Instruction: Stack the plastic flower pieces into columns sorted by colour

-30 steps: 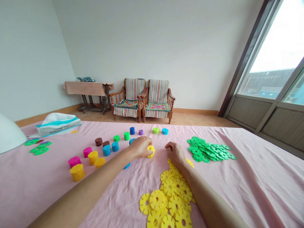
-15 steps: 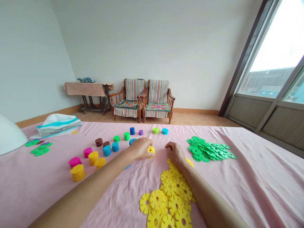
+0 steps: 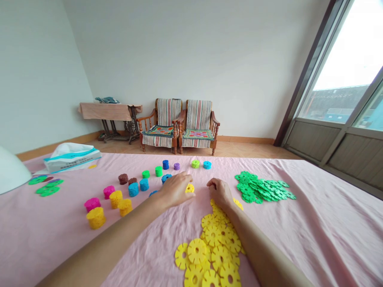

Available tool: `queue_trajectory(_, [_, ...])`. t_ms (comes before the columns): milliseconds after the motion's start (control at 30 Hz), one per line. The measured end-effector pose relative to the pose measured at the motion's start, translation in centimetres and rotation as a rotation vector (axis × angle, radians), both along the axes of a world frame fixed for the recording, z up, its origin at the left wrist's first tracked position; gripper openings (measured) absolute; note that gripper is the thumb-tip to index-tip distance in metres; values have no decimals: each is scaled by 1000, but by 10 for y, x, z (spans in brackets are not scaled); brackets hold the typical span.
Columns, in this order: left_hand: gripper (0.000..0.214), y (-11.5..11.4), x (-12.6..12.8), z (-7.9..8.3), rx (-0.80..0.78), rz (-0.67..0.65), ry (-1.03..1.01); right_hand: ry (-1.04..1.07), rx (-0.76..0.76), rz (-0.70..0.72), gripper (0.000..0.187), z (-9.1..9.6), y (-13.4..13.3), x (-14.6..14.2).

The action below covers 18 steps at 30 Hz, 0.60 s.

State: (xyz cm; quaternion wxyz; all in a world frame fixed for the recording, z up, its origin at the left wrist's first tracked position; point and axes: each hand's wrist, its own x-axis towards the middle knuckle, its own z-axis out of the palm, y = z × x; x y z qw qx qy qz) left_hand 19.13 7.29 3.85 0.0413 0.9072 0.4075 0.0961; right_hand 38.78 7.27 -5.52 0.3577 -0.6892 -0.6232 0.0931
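Observation:
My left hand is near the middle of the cloth, its thumb and fingers apart. Just beyond its palm, partly covered by it, are yellow notched discs; how many cannot be seen. To the right, my right hand has curled fingers, and whatever they may hold is hidden. Its wrist is over the far end of a loose heap of yellow notched discs. Left of my left hand stand short stacks of discs, among them a light blue stack, a dark blue stack and a yellow stack.
A heap of green discs lies to the right on the pink cloth. A tissue pack and several loose green discs are at the left. Small stacks, including a purple stack, line the back.
My left hand has shifted slightly left and loosened around the yellow discs, its fingers spreading. My right hand stays curled in nearly the same place. The whole view has drifted slightly.

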Motion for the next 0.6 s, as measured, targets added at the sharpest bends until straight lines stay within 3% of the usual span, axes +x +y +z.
queue_trajectory(133, [24,-39,-4,0,-221,-248,-2,-1,-2,2,26,-2,2,1])
queue_trajectory(300, [34,-84,-10,-5,-261,-305,114,2,-5,3,27,-1,1,0])
queue_trajectory(600, [25,-95,-15,-11,-247,-285,101,3,1,-1,27,1,-2,0])
